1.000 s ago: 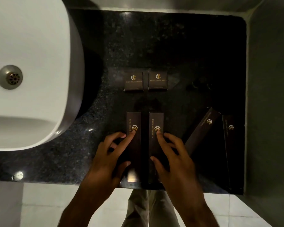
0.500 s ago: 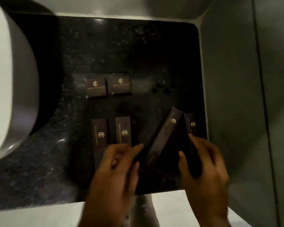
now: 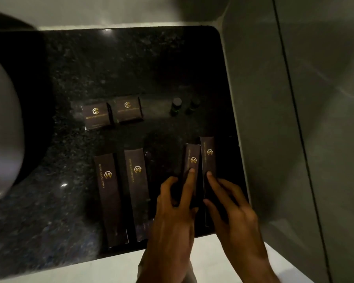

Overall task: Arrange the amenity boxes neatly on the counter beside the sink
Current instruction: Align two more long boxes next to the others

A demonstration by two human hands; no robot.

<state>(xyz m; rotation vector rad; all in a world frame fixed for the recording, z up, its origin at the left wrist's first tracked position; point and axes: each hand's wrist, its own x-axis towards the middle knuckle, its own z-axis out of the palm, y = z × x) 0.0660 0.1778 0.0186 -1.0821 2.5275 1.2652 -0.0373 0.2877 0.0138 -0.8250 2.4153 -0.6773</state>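
Several dark amenity boxes with gold logos lie on the black granite counter (image 3: pixel 102 64). Two small boxes (image 3: pixel 96 116) (image 3: pixel 128 109) sit side by side at mid-counter. Two long boxes (image 3: pixel 109 193) (image 3: pixel 137 184) lie parallel near the front edge. To their right, a third long box (image 3: pixel 191 160) is gripped by my left hand (image 3: pixel 177 207), thumb on its left side, fingers on top. My right hand (image 3: pixel 227 201) holds a fourth long box (image 3: pixel 207 154) next to it, near the counter's right edge. These two boxes lie nearly parallel and touching.
The white sink basin (image 3: pixel 2 127) bulges in at the left. Two small dark bottles (image 3: pixel 176 106) (image 3: pixel 193 104) stand behind the right pair of boxes. A grey wall (image 3: pixel 274 119) bounds the counter on the right. Pale floor shows below the front edge.
My hands left the two left long boxes and moved right. The slanted third box has been turned straight beside the fourth. The view has swung right.
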